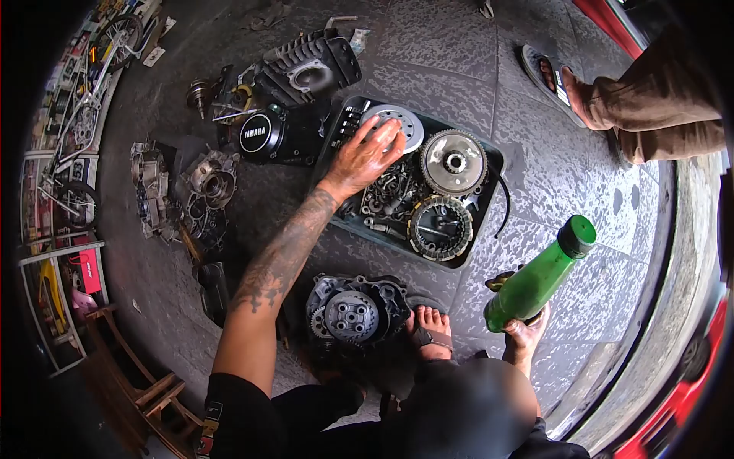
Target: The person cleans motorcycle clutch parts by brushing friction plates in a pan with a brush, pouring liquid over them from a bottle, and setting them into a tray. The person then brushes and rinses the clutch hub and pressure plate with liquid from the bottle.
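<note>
My left hand (365, 157) reaches over a dark tray (359, 222) of metal parts, its fingers on a pale round plate with holes (410, 128); whether they grip it or only rest on it is hard to make out. Beside that plate lie a large geared clutch disc (454, 162) and a toothed basket ring (441, 228). My right hand (527, 330) is wrapped round the lower end of a green bottle (535, 283), which tilts with its green cap to the upper right. An engine case with a round clutch hub (352, 316) sits on the floor near my feet.
A finned cylinder (312, 75), a black YAMAHA cover (264, 136) and opened crankcase halves (210, 183) lie left of and beyond the tray. Another person's sandalled foot (552, 80) is at upper right. Shelves stand far left, with a wooden stool (157, 394) below.
</note>
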`<action>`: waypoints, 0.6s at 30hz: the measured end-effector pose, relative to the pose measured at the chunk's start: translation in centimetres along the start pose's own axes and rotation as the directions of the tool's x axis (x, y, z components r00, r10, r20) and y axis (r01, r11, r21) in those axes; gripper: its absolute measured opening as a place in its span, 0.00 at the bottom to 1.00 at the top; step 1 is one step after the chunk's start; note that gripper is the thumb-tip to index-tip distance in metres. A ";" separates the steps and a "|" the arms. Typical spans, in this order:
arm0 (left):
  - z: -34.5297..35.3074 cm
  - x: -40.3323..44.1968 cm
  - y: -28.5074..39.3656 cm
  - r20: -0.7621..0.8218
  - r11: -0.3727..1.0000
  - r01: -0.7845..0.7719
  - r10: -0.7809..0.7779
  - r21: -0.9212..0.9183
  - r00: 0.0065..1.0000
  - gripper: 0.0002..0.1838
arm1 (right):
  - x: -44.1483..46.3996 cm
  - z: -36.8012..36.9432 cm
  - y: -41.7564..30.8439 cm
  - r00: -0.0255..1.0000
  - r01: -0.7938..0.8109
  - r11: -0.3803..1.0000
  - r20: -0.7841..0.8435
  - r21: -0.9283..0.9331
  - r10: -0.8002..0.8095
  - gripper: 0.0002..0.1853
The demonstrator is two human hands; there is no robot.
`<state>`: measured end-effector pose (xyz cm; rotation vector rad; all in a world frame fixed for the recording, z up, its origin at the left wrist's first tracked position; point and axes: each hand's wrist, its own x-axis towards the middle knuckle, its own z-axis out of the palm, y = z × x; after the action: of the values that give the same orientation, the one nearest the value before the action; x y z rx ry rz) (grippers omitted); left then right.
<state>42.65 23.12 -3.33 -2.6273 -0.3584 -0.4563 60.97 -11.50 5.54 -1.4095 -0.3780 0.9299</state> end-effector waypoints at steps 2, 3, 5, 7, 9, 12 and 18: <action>0.2 0.4 0.8 0.001 1.000 -0.018 0.018 -0.002 1.000 0.18 | -0.2 -0.3 0.2 1.000 -0.009 1.000 0.004 0.002 0.009 0.51; 0.3 0.5 1.1 0.002 1.000 -0.021 0.021 -0.002 1.000 0.18 | -0.1 -0.3 0.3 1.000 -0.008 1.000 0.004 0.010 0.008 0.51; 0.3 0.6 1.3 -0.005 1.000 0.010 -0.011 -0.029 1.000 0.18 | -0.1 -0.2 0.4 1.000 -0.005 1.000 0.004 0.028 0.005 0.51; -0.1 0.7 1.6 0.030 0.999 0.030 -0.029 -0.034 0.999 0.19 | -0.1 -0.2 0.7 1.000 -0.012 0.999 0.006 0.041 0.012 0.51; -0.3 0.8 2.1 0.101 0.989 0.091 -0.079 -0.120 0.992 0.20 | -0.3 -0.3 1.1 1.000 -0.012 0.999 0.001 0.047 0.012 0.50; -1.1 0.2 2.7 0.163 0.996 0.069 -0.060 -0.052 0.985 0.26 | -0.6 -0.7 1.4 1.000 -0.011 0.998 -0.001 0.057 0.011 0.49; -2.5 -0.3 2.8 0.187 0.897 0.274 -0.220 -0.346 0.957 0.28 | -0.5 -0.5 0.9 1.000 -0.019 0.995 0.022 0.099 0.017 0.49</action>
<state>42.68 19.47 -2.43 -3.0055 -0.7258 -0.4536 60.79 -12.27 4.76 -1.3151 -0.3301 0.9661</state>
